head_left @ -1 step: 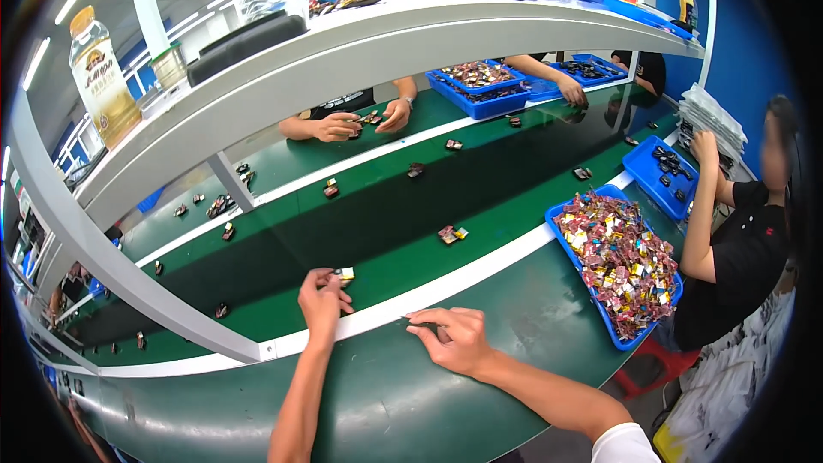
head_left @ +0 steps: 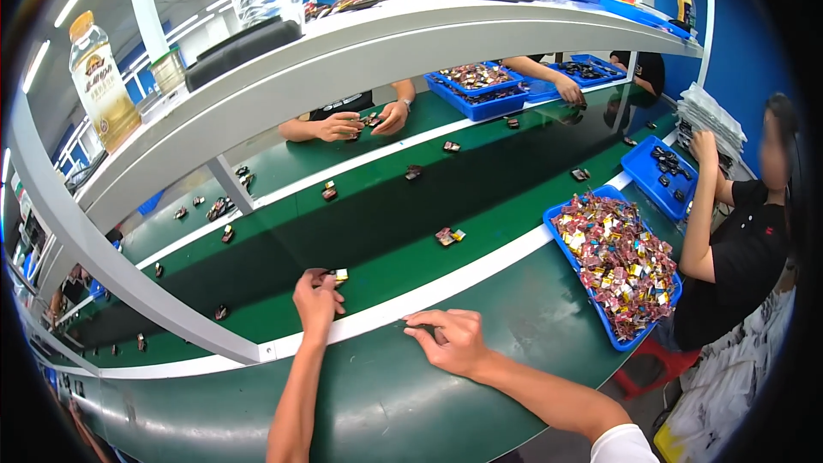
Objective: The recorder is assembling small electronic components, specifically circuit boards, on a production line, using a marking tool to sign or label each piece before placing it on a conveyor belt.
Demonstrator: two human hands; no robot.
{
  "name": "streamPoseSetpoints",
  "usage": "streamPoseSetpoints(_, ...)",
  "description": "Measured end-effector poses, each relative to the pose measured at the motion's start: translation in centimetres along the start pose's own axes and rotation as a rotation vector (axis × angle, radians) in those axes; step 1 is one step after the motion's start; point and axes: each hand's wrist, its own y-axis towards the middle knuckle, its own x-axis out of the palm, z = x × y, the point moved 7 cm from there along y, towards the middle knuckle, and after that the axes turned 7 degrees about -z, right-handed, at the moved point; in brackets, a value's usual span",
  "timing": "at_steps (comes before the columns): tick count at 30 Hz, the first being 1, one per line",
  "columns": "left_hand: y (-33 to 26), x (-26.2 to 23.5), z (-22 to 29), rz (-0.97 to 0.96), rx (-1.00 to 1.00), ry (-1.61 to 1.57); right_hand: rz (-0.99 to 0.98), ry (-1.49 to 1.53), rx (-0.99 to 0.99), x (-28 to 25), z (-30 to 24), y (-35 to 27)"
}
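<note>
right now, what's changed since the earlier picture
Very little. The left hand and the small yellow-and-white piece beside it appear slightly further left, though a slight camera shift could explain that. Nothing was visibly taken hold of or let go. The right hand keeps its pose, and the heaped blue tray looks the same.

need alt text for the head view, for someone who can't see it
A person's left hand is at a small part on a green belt, the right hand over the near bench. A blue tray heaped with pieces is to the right; co-workers are farther right and across the belt.
</note>
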Motion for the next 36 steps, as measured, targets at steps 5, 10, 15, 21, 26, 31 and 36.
streamPoseSetpoints(5, 2.6, -3.8, 1.3, 0.079, 0.356, 0.831, -0.024, 0.024, 0.029, 0.0, -0.3, 0.6)
streamPoseSetpoints(10, 3.0, -2.0, 5.5, 0.214, 0.455, 0.801, -0.037, 0.016, 0.085, -0.2, 0.6, 0.3)
streamPoseSetpoints(15, 6.5, 8.1, 5.9, -0.412, 0.074, 0.217, -0.024, 0.034, 0.052, 0.2, 0.5, -0.1)
streamPoseSetpoints(21, 8.1, 18.7, 7.6, -0.8, 0.014, 0.415, -0.013, 0.033, 0.041, 0.2, 1.1, 0.2)
streamPoseSetpoints(26, 9.5, 19.7, 6.1, -0.862, 0.028, 0.662, -0.009, 0.037, 0.039, 0.5, 1.2, 0.3)
streamPoseSetpoints(31, 8.8, 17.8, 5.7, -0.785, -0.051, 0.588, -0.006, 0.038, 0.048, 0.3, 0.9, 0.5)
streamPoseSetpoints(36, 6.0, 14.4, 5.0, -0.68, -0.058, 0.313, -0.045, 0.043, 0.172, -0.2, 1.3, 0.3)
